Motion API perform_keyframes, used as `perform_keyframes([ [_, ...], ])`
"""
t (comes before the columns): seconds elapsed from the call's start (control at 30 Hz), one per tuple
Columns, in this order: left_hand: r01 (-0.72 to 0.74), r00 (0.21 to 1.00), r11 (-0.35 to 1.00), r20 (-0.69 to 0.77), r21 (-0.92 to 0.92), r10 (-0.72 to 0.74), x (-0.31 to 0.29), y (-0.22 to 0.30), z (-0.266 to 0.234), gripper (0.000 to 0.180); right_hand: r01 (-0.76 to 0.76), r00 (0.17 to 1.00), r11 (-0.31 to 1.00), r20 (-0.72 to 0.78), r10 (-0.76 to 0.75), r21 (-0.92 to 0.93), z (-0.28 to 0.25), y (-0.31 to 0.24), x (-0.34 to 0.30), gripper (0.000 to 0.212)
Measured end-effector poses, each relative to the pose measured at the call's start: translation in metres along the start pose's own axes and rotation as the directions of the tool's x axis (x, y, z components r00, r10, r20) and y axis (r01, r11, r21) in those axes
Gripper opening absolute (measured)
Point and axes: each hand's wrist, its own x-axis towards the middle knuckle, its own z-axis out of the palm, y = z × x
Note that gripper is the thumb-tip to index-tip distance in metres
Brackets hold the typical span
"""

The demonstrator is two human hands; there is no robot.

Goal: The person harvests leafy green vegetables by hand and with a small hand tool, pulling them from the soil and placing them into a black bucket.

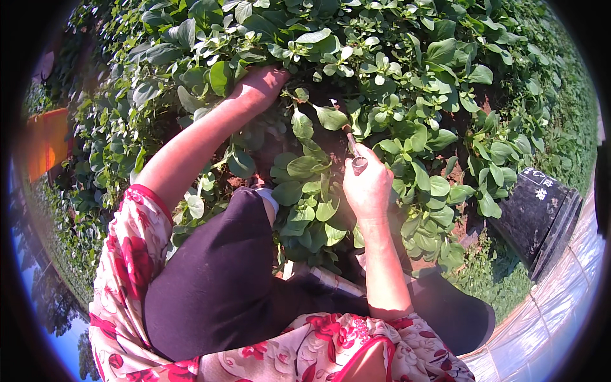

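Observation:
My left hand (259, 88) reaches into the low green plants (305, 51) ahead; its fingers are hidden under the leaves. In my right hand (368, 188), closed around it, is a slim hand tool (351, 140) with a hollow, tube-like end. Its far end points away into the plants, and I cannot make out the tip clearly. A broad-leaved stem (331, 118) stands just beyond the tool, between my hands. Leafy greens (312, 204) form a cluster nearer to me, left of my right wrist.
A black plastic bucket (538, 216) lies tilted on the right, beside pale sheeting (541, 312). Far left, an orange panel (48, 143) stands by the foliage. My bent knee (245, 210) and dark trousers are close below the plants. Reddish soil shows between stems.

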Motion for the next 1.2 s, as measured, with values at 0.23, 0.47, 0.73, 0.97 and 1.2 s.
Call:
perform_keyframes([
  [0.23, -0.188, 0.982, 0.98, -0.01, 0.061, 0.189, 0.006, 0.005, 0.004, 0.024, -0.062, 0.997, 0.995, -0.032, 0.064, 0.08, 0.014, -0.009, 0.012, 0.025],
  [0.47, -0.45, 0.861, 0.88, -0.185, 0.156, 0.473, 0.028, 0.033, 0.032, 0.018, -0.137, 0.988, 0.983, -0.051, 0.144, 0.12, 0.031, -0.018, 0.027, 0.025],
  [0.73, -0.29, 0.957, 0.952, -0.045, -0.102, 0.287, 0.067, 0.064, 0.03, 0.016, -0.119, 0.982, 0.97, -0.118, 0.146, 0.21, 0.04, -0.009, 0.035, 0.02],
  [0.97, -0.231, 0.971, 0.963, -0.021, 0.141, 0.236, 0.117, 0.065, 0.06, 0.031, -0.147, 0.98, 0.987, -0.129, 0.154, 0.065, 0.065, -0.019, 0.073, 0.01],
  [1.2, -0.22, 0.924, 0.911, -0.224, 0.348, 0.309, 0.104, 0.041, 0.055, 0.028, 0.112, 0.991, 0.95, -0.041, -0.129, -0.29, 0.051, -0.02, 0.055, 0.019],
])
